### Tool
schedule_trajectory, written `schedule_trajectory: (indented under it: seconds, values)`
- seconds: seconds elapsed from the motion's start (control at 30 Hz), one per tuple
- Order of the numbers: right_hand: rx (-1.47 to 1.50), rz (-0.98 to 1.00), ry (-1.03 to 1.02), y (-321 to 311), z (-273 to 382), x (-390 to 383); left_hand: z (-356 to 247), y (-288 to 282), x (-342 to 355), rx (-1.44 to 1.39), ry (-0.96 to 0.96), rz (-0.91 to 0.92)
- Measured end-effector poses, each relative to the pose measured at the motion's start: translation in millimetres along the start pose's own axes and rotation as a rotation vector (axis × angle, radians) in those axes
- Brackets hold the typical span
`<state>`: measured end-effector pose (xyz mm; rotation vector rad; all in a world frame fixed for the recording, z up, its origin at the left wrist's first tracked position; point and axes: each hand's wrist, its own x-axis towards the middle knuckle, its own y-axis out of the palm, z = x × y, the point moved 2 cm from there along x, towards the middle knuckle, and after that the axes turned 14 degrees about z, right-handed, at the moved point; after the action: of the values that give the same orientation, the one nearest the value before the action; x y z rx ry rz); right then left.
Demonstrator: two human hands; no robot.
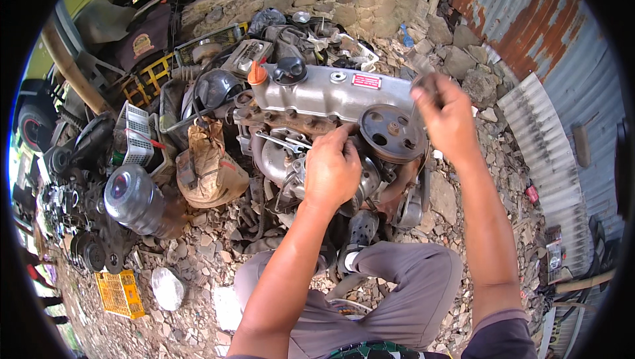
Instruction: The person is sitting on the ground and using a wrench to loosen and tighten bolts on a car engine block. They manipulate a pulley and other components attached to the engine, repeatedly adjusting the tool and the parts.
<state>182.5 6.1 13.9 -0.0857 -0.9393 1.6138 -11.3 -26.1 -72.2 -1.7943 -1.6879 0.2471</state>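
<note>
A grey metal engine with a long silver valve cover [317, 91] stands on the stony ground before me. My left hand [333, 167] is over the engine's near side, left of the black pulley [391, 132]. Its fingers are curled, and what they hold, if anything, is hidden. My right hand [448, 118] is raised to the right of the pulley, closed on a tool smeared by motion, whose kind I cannot make out. Shiny spanners [281, 141] lie on the engine just left of my left hand. An orange cap [256, 73] and a black cap [290, 68] sit at the valve cover's left end.
Left of the engine are a torn brown bag [210, 177], a large clear plastic bottle [134, 197] and a white basket [137, 134]. A yellow crate [120, 293] stands lower left. Engine parts pile up far left. Corrugated sheets [546, 154] lean at right; a stone wall [317, 2] rises behind.
</note>
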Motion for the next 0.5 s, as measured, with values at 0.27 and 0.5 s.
schedule_trajectory:
  seconds: [0.27,0.5]
  values:
    - [0.259,-0.073,0.085,17.9,-3.3,-3.7,4.8,2.5,2.2,0.113,-0.084,0.127]
    - [0.05,0.112,0.001,5.8,15.5,-3.9,6.4,0.1,4.3,0.119,-0.114,0.184]
